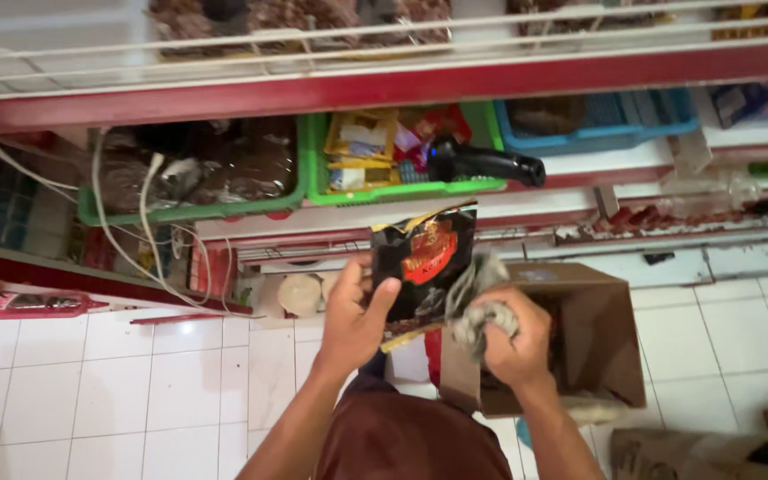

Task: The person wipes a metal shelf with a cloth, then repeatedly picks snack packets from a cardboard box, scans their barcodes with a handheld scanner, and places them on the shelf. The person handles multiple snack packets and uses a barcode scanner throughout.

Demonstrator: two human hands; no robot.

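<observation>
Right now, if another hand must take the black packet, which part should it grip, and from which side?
Probably the top edge of the black packet, coming from above. The left hand already pinches its lower left side and the right hand, holding a grey cloth, covers the lower right. The packet stands upright, and its top seam is free and flat.

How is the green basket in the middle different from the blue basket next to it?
The green basket is packed with bright snack packets and has a black handle across its front; the blue basket holds something dark and sits farther right. Green looks fuller than blue. Both are plastic baskets on the same shelf.
</observation>
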